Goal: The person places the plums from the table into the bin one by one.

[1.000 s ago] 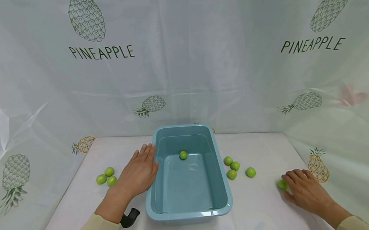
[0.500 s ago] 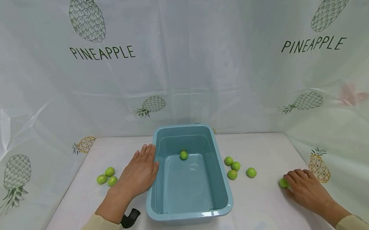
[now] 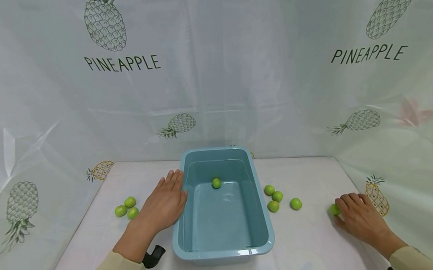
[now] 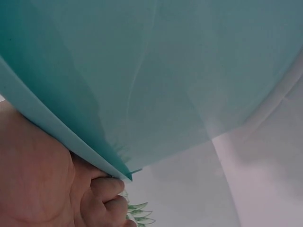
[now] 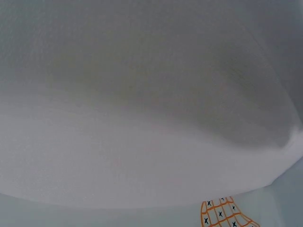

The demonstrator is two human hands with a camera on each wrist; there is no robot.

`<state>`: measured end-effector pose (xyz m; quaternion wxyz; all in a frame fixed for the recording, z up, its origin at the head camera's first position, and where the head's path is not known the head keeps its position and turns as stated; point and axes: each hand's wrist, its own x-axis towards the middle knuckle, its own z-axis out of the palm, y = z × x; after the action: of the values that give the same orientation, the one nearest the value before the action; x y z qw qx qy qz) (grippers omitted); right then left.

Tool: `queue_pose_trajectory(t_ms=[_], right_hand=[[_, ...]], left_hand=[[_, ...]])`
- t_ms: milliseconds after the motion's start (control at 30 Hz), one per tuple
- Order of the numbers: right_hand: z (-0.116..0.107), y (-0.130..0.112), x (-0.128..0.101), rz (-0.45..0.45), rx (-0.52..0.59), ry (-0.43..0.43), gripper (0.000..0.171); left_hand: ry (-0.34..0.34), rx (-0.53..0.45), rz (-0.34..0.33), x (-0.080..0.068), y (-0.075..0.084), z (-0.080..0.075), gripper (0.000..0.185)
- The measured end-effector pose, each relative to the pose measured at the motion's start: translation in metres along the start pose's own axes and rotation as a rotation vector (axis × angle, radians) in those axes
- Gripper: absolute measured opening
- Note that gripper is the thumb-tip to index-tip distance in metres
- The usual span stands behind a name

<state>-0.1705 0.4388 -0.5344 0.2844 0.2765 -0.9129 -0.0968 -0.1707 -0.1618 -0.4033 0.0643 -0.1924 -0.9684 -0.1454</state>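
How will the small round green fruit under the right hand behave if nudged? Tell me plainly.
The small round green fruit looks smooth and ball-shaped, so it would probably roll across the white tablecloth. It seems light for its size. The right hand covers part of it, which likely checks any rolling.

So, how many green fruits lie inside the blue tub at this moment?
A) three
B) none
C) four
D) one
D: the head view shows a single green fruit on the floor of the blue tub, near its far end; the other fruits lie outside on the table.
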Motion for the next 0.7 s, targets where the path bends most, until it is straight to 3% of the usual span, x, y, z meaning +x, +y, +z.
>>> queue_pose_trajectory(t_ms=[700], right_hand=[[-0.003, -0.012, 0.039, -0.014, 0.054, 0.105, 0.061]], left_hand=[[0.000, 0.021, 0.036, -0.001, -0.004, 0.000, 0.060]])
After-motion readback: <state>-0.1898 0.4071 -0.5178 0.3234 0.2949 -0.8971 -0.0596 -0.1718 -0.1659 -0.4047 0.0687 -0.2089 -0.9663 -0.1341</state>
